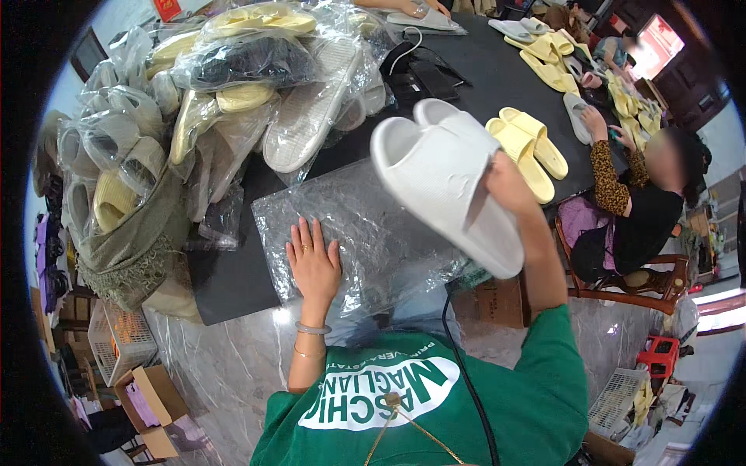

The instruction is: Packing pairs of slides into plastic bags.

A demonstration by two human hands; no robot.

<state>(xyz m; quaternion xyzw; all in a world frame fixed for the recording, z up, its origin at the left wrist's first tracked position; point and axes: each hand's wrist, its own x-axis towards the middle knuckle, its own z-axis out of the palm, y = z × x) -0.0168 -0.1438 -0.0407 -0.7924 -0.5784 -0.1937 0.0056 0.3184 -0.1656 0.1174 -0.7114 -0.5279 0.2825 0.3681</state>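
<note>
My left hand [315,264] lies flat, fingers spread, on a clear plastic bag [381,245] at the near edge of the dark table. Raised over the bag's right part is a pair of pale grey slide slippers [439,167], tilted. My right hand [509,185] grips them from the right side, its fingers partly hidden behind the strap. The second slipper shows only in part behind the first. Just beyond my right hand, a pair of yellow slide slippers [530,147] rests on the table.
Bagged slippers [303,116] are heaped high at the left, beside a grey-green fringed cloth [140,241]. A black item with a white hook [423,81] lies behind the bag. At the right, a seated co-worker [629,186] handles a grey slipper [576,116] near rows of loose slippers [548,71].
</note>
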